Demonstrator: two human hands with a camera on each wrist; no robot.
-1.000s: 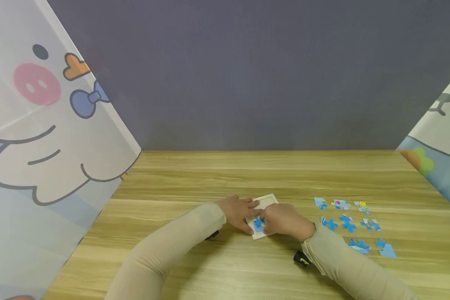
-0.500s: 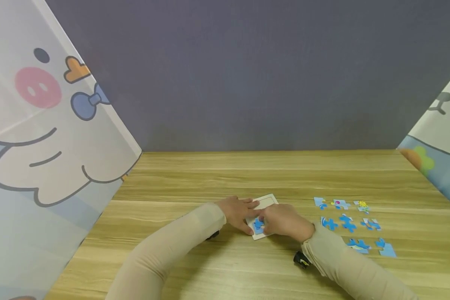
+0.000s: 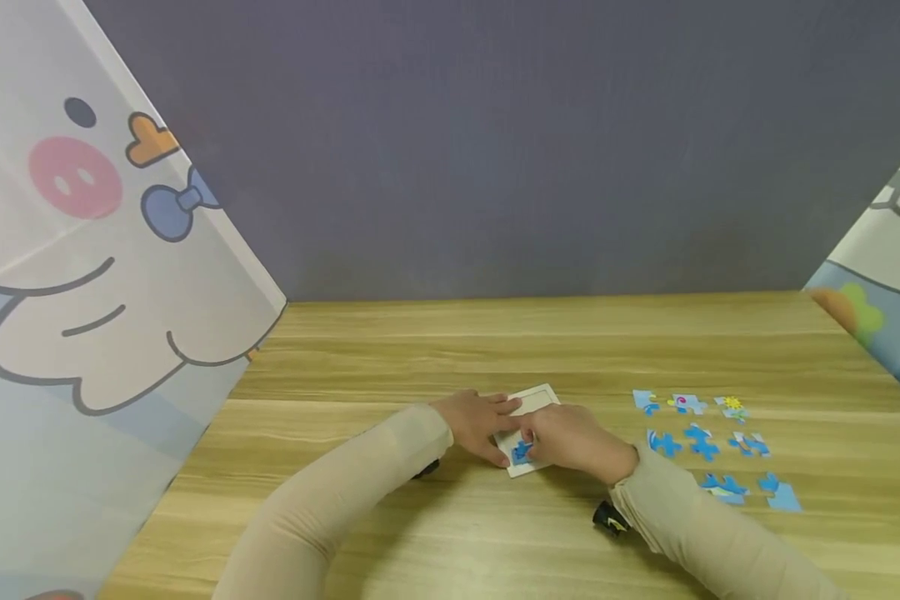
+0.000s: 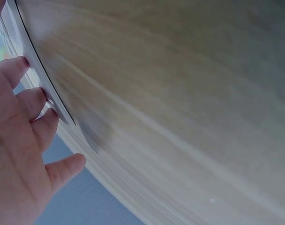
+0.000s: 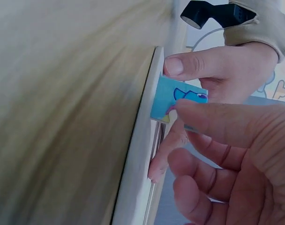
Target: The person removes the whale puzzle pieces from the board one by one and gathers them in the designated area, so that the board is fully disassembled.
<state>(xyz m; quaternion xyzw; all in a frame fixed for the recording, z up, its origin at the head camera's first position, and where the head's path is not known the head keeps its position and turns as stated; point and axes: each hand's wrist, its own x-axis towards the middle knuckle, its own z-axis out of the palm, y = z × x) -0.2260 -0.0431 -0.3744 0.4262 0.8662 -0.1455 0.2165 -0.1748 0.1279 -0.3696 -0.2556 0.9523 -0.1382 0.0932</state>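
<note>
A white puzzle tray (image 3: 531, 400) lies turned at an angle on the wooden table, in the middle of the head view. My left hand (image 3: 476, 425) rests on its left side with spread fingers; in the left wrist view several fingertips (image 4: 37, 97) touch the tray's edge. From the right, my right hand (image 3: 573, 440) reaches over the tray and pinches a blue puzzle piece (image 5: 168, 91) between thumb and fingers. That piece stands tilted up from the tray's near end, one edge at the tray. My right hand hides part of the tray.
Several loose blue puzzle pieces (image 3: 703, 443) lie in three rough rows to the right, above the right forearm. A dark grey panel (image 3: 532, 150) stands at the back, with cartoon-printed panels (image 3: 82, 333) at both sides. A black wrist camera (image 3: 610, 518) sits under the right sleeve.
The pinched puzzle piece has tilted up a little and shows darker than before. Both hands stay at the tray. The head view has shifted slightly.
</note>
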